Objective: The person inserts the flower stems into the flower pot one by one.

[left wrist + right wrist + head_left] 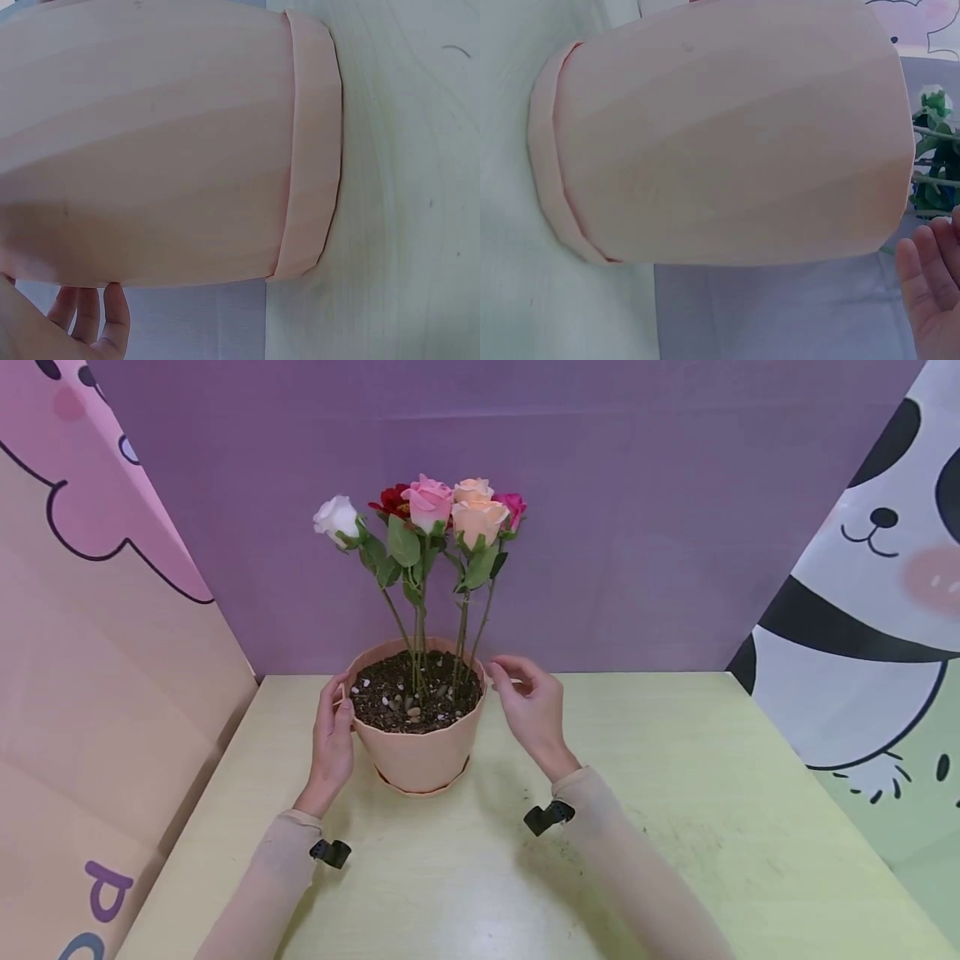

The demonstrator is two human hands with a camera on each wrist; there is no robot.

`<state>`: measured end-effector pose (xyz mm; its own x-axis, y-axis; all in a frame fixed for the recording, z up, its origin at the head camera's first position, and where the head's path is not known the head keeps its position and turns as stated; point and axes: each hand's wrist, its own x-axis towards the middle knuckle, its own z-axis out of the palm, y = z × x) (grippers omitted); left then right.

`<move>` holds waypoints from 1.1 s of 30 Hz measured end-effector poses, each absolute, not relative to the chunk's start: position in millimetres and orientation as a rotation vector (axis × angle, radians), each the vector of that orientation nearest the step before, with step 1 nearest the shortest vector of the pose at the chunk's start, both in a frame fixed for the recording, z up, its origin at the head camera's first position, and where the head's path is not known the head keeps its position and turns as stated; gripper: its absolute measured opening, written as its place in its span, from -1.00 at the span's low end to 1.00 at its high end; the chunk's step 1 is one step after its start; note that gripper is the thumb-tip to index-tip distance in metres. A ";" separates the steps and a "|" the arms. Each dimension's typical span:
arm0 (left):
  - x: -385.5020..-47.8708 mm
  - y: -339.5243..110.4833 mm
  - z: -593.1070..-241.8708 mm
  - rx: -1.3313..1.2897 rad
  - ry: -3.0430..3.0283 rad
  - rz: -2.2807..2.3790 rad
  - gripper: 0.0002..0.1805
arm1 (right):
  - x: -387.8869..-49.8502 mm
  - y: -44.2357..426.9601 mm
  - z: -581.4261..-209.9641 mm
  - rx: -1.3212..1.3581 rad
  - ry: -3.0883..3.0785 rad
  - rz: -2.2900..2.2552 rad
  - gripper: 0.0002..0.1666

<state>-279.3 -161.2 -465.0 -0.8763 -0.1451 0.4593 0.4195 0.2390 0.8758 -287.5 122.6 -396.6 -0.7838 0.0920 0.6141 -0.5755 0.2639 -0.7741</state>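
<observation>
A peach flowerpot (pixel 416 758) stands upright on its matching saucer (pixel 313 150), filled with dark soil (pixel 390 693) and small pebbles. Several roses rise from it: a white rose (pixel 337 520), a pink rose (pixel 429 503), peach ones and a magenta one, plus a red flower (pixel 393 502). At the pot's left side my left hand (pixel 333 739) rests its fingertips on the outer wall, fingers loosely bent. My right hand (pixel 534 706) is by the right rim, fingers relaxed and slightly curled, with nothing visible in it. Whether its fingertips touch the rim I cannot tell.
The pot stands near the back edge of a pale wooden table (pixel 465 877). Dark specks of soil (pixel 570 860) lie on the right part. A purple backdrop (pixel 637 543) rises behind, with printed panels at both sides, a panda (pixel 855 693) on the right one.
</observation>
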 end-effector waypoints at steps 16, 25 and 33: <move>-270.4 -164.1 -461.9 -0.251 -2.064 -1.672 -0.48 | -264.8 151.1 -415.0 0.407 -2.063 1.536 -0.83; -269.8 -167.3 -463.5 -0.228 -2.084 -1.670 -0.46 | -254.3 177.6 -422.4 0.364 -2.066 1.572 -0.82; -275.8 -167.5 -465.9 -0.231 -2.093 -1.673 -0.47 | -249.7 211.9 -417.7 0.317 -2.079 1.481 -0.82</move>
<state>-275.8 -167.5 -465.9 -0.8853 -0.1448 0.4420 0.3992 0.2509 0.8819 -249.7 211.9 -417.7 -0.8141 0.1271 0.5666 -0.4941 0.3611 -0.7909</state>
